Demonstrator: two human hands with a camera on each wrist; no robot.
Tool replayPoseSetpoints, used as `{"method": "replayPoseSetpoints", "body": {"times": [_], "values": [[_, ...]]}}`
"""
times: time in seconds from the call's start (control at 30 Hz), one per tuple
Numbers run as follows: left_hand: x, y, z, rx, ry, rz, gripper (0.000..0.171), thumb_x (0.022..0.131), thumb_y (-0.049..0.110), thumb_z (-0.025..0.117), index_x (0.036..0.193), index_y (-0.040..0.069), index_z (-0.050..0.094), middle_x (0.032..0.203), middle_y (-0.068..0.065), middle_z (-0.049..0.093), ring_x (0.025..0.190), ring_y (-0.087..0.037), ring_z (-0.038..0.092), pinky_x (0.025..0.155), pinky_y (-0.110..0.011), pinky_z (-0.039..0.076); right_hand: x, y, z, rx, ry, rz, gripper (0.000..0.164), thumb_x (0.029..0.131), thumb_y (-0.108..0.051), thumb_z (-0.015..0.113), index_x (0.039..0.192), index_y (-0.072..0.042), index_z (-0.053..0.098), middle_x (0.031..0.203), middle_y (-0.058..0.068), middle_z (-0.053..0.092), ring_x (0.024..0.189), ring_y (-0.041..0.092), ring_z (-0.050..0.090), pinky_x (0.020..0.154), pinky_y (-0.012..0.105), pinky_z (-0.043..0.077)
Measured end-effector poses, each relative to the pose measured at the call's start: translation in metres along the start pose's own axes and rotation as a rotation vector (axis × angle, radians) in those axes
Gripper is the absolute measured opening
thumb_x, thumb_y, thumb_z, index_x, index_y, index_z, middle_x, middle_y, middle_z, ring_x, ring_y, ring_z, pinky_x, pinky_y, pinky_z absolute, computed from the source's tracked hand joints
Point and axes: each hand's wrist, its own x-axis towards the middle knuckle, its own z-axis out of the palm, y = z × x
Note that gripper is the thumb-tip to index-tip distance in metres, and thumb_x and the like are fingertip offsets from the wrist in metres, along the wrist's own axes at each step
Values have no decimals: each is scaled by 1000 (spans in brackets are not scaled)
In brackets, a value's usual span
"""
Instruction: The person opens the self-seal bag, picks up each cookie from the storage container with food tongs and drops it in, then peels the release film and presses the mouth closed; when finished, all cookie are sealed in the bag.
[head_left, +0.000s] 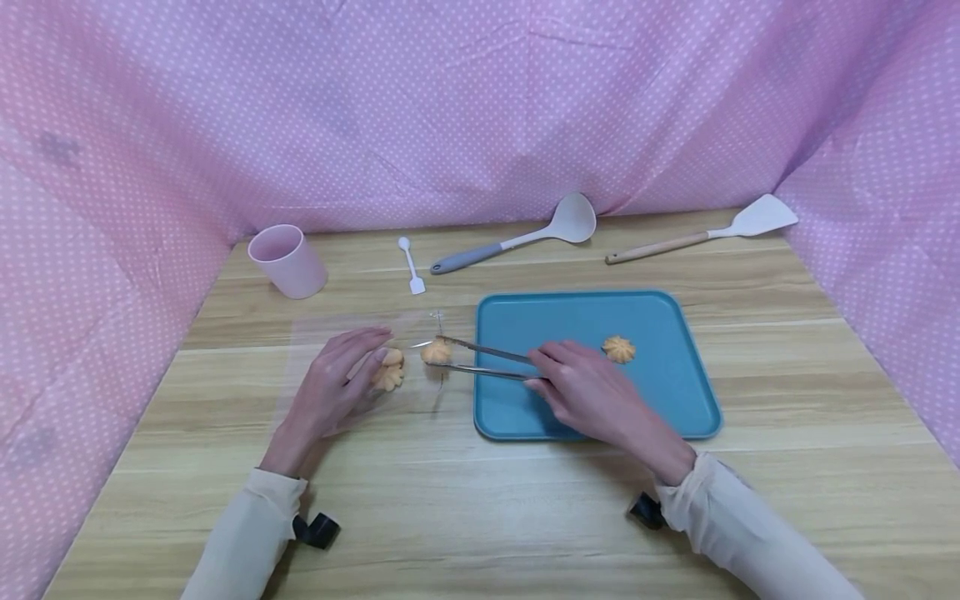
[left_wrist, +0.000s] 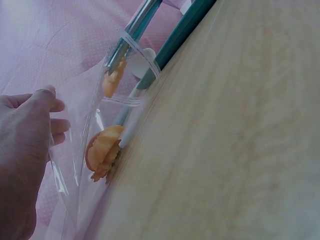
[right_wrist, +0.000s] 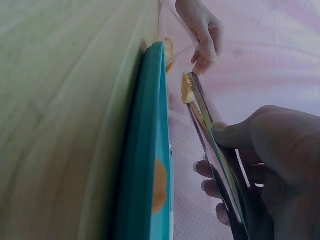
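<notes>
My left hand (head_left: 337,379) pinches the upper film of a clear plastic bag (head_left: 307,333), its mouth parted toward the tray. Inside the bag, scalloped cookies (head_left: 388,377) lie stacked beside the fingertips. My right hand (head_left: 588,387) grips metal tongs (head_left: 495,372) from above, thumb on one arm and fingers along the other. Between the tong tips a golden cookie (head_left: 437,352) is held at the bag's mouth; in the left wrist view this cookie (left_wrist: 114,79) appears within the opening. One more cookie (head_left: 618,349) lies on the blue tray (head_left: 585,427), beyond the right hand.
A pink cup (head_left: 288,262) stands at the back left. Along the back of the wooden table lie a small white spoon (head_left: 410,265), a ladle (head_left: 525,238) with a grey handle, and a white spatula (head_left: 705,236). Pink dotted cloth encloses the table's back and sides.
</notes>
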Motion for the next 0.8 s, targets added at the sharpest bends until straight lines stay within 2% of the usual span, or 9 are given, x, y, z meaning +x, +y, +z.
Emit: {"method": "replayPoseSetpoints", "body": {"times": [0.23, 0.43, 0.8], "values": [[0, -2, 1, -3, 12, 27, 25, 100, 6, 65, 123, -2, 72, 130, -15, 69, 122, -38, 62, 112, -44, 43, 13, -8, 9, -4, -12, -36, 32, 96, -21, 77, 119, 1, 70, 104, 10, 69, 87, 26, 63, 75, 38, 59], [0, -2, 1, -10, 19, 35, 26, 98, 3, 65, 123, -2, 72, 130, -16, 69, 122, -38, 63, 113, -43, 42, 25, -18, 15, -8, -45, -43, 32, 98, -22, 75, 121, 0, 71, 108, 9, 71, 91, 25, 64, 80, 37, 59], [0, -2, 1, -10, 18, 25, 28, 98, 2, 64, 126, 0, 71, 132, -13, 69, 124, -36, 62, 111, -46, 43, 41, -29, 22, 6, -62, -106, 32, 101, -24, 70, 125, -2, 70, 113, 9, 70, 102, 26, 66, 88, 40, 59]]}}
